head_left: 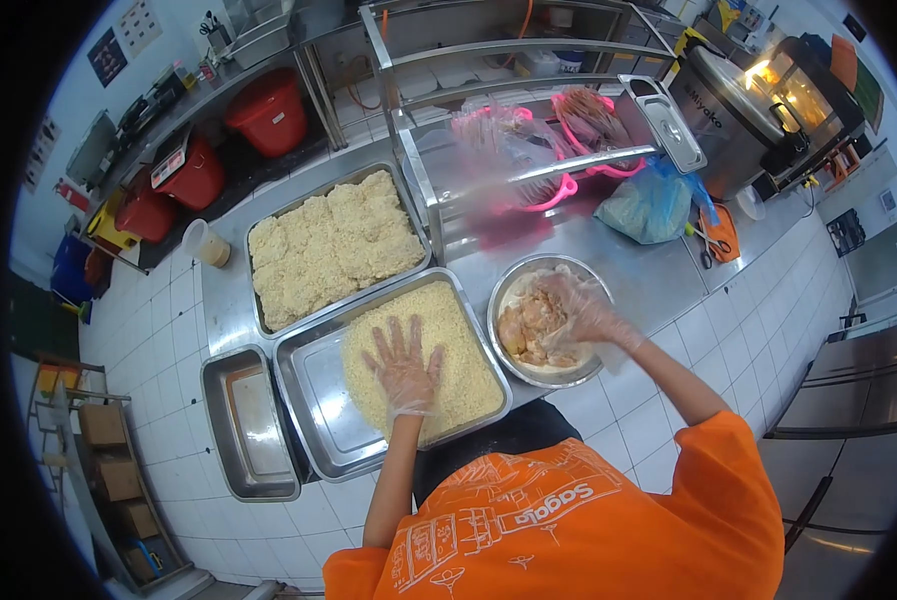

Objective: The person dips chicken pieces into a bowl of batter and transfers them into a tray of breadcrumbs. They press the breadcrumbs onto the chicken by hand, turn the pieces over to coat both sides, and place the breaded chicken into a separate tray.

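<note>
My left hand (406,375), in a clear plastic glove, lies with spread fingers on pale yellow crumbs (463,350) in the right part of a metal tray (323,405). A round steel bowl (551,378) stands to the right of that tray, with floured meat pieces (528,325) inside. Over the bowl's right side is my right hand (580,308), also gloved; its fingers are blurred and reach down to the meat, so their grip cannot be made out. Behind the crumb tray, a second tray (431,232) is filled with crumb-coated pieces (333,245).
An empty deep metal pan (253,430) is at the left, and a plastic cup (206,243) stands behind it. Metal shelf rails (423,190) rise behind the bowl. Further right are pink baskets (566,190), a blue bag (648,210), scissors (708,245) and a large cooker (718,120).
</note>
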The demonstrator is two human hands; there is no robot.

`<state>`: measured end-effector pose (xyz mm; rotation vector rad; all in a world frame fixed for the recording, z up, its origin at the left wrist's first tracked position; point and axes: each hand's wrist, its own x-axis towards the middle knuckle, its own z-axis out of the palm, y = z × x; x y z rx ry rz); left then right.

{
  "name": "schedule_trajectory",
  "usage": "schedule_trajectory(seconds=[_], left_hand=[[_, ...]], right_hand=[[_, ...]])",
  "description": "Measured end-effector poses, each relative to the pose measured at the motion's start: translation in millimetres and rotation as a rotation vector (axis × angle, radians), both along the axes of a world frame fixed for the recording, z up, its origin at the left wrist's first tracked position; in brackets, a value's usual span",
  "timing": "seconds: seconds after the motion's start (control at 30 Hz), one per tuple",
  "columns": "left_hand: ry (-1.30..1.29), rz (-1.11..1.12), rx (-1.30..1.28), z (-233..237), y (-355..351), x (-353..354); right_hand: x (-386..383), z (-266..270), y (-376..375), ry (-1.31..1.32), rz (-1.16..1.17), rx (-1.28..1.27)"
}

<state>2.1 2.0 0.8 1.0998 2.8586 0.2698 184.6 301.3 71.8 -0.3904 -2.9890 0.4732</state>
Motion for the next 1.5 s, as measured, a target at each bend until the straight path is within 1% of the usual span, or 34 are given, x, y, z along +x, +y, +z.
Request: schedule_trajectory(seconds=[0.03,0.1,0.2,0.3,0.37,0.4,0.5,0.6,0.7,0.8,0.83,0.93,1.03,1.1,1.13,1.23,1.33,1.43,1.5], left_hand=[[0.019,-0.001,0.005,-3,0,0],[0.032,0.004,0.0,-5,0,0],[0.039,0.013,-0.027,-4,0,1],[0.076,0.008,-0.031,-9,1,-2],[0.085,0.009,-0.022,-10,0,0],[0.078,0.006,-0.024,-10,-1,0],[0.07,0.006,-0.021,-10,1,-1],[0.066,0.01,-0.021,-10,0,-1],[0.047,0.005,-0.026,-6,0,-1],[0.06,0.004,-0.031,-7,0,-2],[0.058,0.006,-0.028,-7,0,-2],[0.031,0.005,-0.011,-7,0,0],[0.01,0.011,-0.001,-2,1,-2],[0.011,0.01,-0.003,-1,0,0],[0.019,0.011,-0.004,-3,0,0],[0.038,-0.005,0.043,-4,-2,0],[0.051,-0.002,0.034,-5,-2,0],[0.029,0.008,0.023,-5,-1,-1],[0.017,0.005,0.027,-6,-2,-1]], right_hand=[[-2,-3,-9,0.024,0.004,0.054],[-10,-7,-24,0.031,-0.064,-0.128],[-20,-28,-27,-0.07,-0.075,-0.064],[-27,-35,-29,-0.02,-0.095,-0.135],[-24,-38,-14,0.025,-0.095,-0.32],[-25,-35,-8,0.051,-0.092,-0.412],[-24,-17,5,-0.152,-0.252,-0.462],[-20,13,2,-0.217,-0.099,-0.496],[-17,33,-25,-0.12,0.08,-0.277],[-18,45,-46,-0.106,0.273,-0.138],[-14,31,-50,0.036,0.276,-0.016],[-14,20,-60,0.021,0.24,0.126],[-15,-2,-56,-0.092,0.237,0.16],[-21,-31,-43,-0.05,0.333,0.225],[-26,-33,-37,-0.028,0.381,0.259],[-43,-19,-17,-0.207,0.369,-0.017],[-43,1,-14,-0.345,0.119,-0.386],[-37,38,-21,-0.311,0.131,-0.242],[-29,51,-19,-0.298,0.112,-0.304]])
